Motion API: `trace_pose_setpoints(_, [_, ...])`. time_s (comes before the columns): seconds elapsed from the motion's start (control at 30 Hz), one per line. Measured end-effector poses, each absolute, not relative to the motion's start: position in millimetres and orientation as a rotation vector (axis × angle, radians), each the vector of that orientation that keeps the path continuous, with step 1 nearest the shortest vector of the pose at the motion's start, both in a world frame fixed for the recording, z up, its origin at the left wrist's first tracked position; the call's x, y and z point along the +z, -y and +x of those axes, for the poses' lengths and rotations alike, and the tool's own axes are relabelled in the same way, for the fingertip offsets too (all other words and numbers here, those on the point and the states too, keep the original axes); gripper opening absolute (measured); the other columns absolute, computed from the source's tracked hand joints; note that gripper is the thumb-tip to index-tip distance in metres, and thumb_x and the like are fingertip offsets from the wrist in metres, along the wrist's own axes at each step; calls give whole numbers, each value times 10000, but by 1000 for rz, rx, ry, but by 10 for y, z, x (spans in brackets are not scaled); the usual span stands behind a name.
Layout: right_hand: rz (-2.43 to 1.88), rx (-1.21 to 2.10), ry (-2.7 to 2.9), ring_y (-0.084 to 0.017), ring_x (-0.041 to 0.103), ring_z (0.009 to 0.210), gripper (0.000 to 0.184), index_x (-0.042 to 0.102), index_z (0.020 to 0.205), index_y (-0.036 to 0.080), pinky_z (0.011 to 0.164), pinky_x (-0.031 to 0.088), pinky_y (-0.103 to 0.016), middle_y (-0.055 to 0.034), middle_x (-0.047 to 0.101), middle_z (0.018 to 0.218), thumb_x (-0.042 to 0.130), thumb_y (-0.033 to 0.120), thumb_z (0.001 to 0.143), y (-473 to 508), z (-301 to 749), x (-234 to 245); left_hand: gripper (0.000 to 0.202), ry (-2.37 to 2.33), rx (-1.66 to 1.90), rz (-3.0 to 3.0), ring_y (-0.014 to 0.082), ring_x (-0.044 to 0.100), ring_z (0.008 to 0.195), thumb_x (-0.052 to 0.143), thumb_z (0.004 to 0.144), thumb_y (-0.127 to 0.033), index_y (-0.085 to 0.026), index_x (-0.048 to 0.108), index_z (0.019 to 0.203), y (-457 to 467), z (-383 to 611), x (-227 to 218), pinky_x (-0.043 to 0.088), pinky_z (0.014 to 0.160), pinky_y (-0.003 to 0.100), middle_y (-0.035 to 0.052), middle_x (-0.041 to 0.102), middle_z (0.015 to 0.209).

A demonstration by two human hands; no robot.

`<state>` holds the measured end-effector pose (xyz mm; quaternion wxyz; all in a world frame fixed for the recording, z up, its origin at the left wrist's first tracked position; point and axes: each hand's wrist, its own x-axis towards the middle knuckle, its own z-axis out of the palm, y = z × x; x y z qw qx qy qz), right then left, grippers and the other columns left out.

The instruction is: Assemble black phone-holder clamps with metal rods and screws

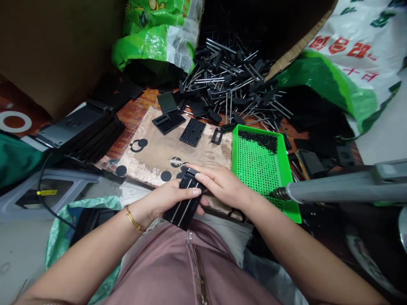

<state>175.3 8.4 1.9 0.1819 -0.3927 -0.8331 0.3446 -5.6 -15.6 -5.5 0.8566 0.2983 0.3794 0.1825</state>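
Note:
Close to my body, a flat black plastic part with two metal rods (184,207) lies between my hands. My left hand (170,195) is wrapped round its lower half, thumb across the rods. My right hand (219,180) grips the upper end, fingers along its top edge and side. Part of the black piece is covered by my fingers. Beyond my hands, a slotted black plate (192,132), a black part with a raised flap (168,120) and a small black frame (216,136) rest on a cardboard-covered board (152,154).
A green perforated tray (234,156) with small black pieces stands on the right. Behind it is a heap of black parts with metal rods (229,84). Stacked black parts (82,127) lie left. A grey metal arm (337,184) and a black screwdriver-like tip reach over the tray.

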Motion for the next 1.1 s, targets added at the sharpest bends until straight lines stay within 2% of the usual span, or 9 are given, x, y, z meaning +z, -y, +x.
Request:
trace_pose_setpoints(0.1, [-1118, 1032, 2306, -195, 592, 1129, 408, 543, 1288, 170, 962, 463, -360, -78, 607, 1265, 351, 311, 957, -88, 1756, 14, 368, -838, 392, 622, 152, 651, 561, 729, 702, -445, -105, 658, 824, 160, -39, -76, 503, 536, 233, 86, 710, 670])
trace_pose_setpoints(0.23, [-1134, 1046, 2320, -203, 597, 1123, 409, 548, 1284, 173, 966, 463, -380, -80, 613, 1255, 359, 311, 949, -97, 1751, 5, 278, -854, 397, 634, 138, 631, 514, 715, 726, -366, -109, 656, 813, 171, -32, -93, 500, 522, 229, 69, 701, 630])
trace_pose_setpoints(0.37, [-1114, 1024, 2338, -210, 589, 1135, 410, 544, 1288, 175, 976, 456, -397, -81, 606, 1263, 356, 304, 947, -102, 1751, -15, 254, -841, 394, 650, 144, 647, 561, 721, 718, -327, -97, 670, 813, 179, -48, -94, 503, 542, 222, 83, 706, 651])
trace_pose_setpoints(0.63, [-1080, 998, 2357, -202, 582, 1142, 402, 521, 1310, 211, 973, 457, -395, -60, 612, 1261, 355, 297, 953, -110, 1759, -53, 453, -801, 371, 659, 146, 630, 543, 616, 781, -520, -77, 704, 806, 167, -81, -96, 488, 526, 222, 110, 697, 645])
trace_pose_setpoints(0.87, [-1077, 988, 2374, -207, 575, 1151, 414, 518, 1315, 195, 988, 447, -400, -77, 608, 1264, 350, 304, 951, -110, 1755, -53, 355, -782, 343, 663, 144, 633, 559, 636, 786, -413, -79, 712, 877, 160, -125, -167, 488, 555, 226, 108, 705, 677])
trace_pose_setpoints(1.1, [-1079, 994, 2392, -207, 573, 1149, 425, 517, 1314, 178, 987, 445, -403, -86, 604, 1270, 334, 315, 956, -112, 1738, -54, 366, -742, 352, 622, 146, 643, 596, 685, 750, -405, -74, 701, 906, 156, -141, -162, 498, 575, 226, 103, 708, 699])
